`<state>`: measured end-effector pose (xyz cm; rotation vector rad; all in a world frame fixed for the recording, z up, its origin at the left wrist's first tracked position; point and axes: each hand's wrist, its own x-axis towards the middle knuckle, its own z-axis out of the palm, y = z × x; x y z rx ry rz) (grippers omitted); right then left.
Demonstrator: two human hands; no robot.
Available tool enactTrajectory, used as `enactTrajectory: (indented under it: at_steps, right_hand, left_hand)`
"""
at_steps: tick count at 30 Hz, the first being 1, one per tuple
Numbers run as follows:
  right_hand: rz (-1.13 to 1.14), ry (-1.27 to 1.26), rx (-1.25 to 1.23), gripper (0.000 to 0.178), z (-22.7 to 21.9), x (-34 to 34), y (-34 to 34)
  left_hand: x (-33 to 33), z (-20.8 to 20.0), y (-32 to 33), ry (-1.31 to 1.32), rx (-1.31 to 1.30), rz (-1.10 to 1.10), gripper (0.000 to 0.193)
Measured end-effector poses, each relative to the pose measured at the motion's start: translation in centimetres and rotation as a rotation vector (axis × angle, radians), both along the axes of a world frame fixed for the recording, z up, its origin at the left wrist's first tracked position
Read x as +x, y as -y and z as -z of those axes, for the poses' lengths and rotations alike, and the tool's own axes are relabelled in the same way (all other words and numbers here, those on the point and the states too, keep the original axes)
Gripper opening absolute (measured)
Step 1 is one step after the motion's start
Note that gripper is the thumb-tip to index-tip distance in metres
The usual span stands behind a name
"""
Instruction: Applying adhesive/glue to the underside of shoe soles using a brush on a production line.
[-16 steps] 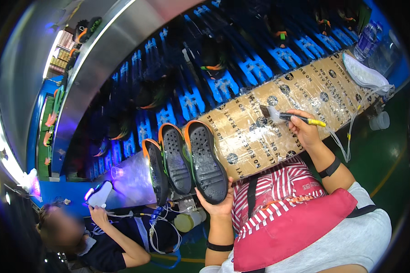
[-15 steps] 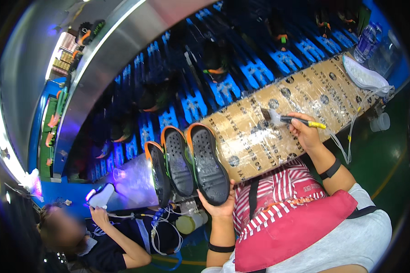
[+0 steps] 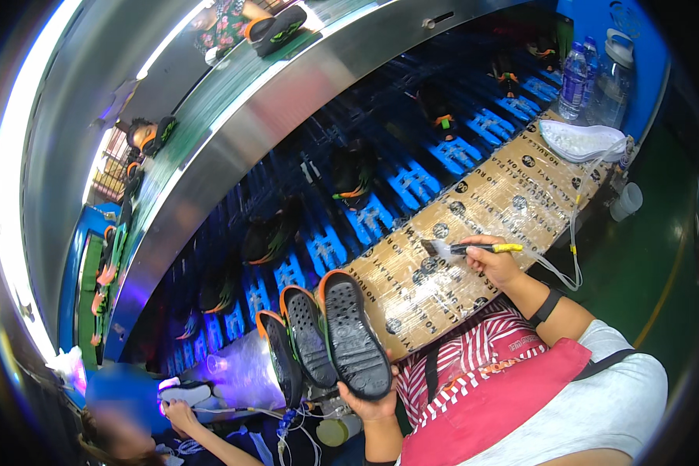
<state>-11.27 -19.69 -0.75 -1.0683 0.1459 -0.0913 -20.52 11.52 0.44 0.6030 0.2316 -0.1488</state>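
Observation:
My left hand [image 3: 373, 405] is closed round the heel end of a black clog [image 3: 355, 338] with an orange toe rim, its footbed facing up. Close beside it on the left stand a second black clog [image 3: 309, 334] and a third clog [image 3: 279, 357] turned more on its side. Between the fingers of my right hand [image 3: 492, 264] is a brush [image 3: 474, 248] with a black and yellow handle and pale bristles dark at the tip. The brush is over a cardboard sheet [image 3: 412, 299] wrapped in clear film; whether its tip touches cannot be made out.
Beyond the cardboard, dark uppers sit among blue holders [image 3: 412, 186] on a line. A white sole-shaped tray [image 3: 579, 140] and bottles [image 3: 573, 81] stand at the right end, with a thin tube [image 3: 573, 233] below. A co-worker's hand [image 3: 180, 415] is at lower left, by a sole.
The whole view has shifted, so the bench appears lower and more of the upper conveyor shows. Both hands keep their hold. The co-worker's raised white sole now lies lower, near the bench.

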Motion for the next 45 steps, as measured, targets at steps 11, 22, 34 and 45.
enactTrajectory:
  at_steps: [11, 22, 34, 45]
  right_hand:
    - [-0.004, -0.001, 0.049, 0.024, 0.5, -0.2, 0.7]
    - [0.002, -0.005, 0.097, 0.023, -0.4, -0.1, 0.1]
    - [0.01, -0.036, 0.111, 0.025, -0.3, -0.1, 0.4]
    - [-0.005, -0.045, 0.205, 0.026, 0.0, 0.3, 0.3]
  left_hand:
    - [12.8, -19.8, 0.9, 0.856, 0.137, -0.076, 0.068]
    - [28.9, -32.5, -5.1, 0.516, 0.027, 0.054, 0.068]
    - [21.0, -27.3, -5.3, 0.335, 0.894, -0.435, 0.048]
    - [25.1, -27.8, -25.7, 0.174, 1.831, -1.065, 0.058]
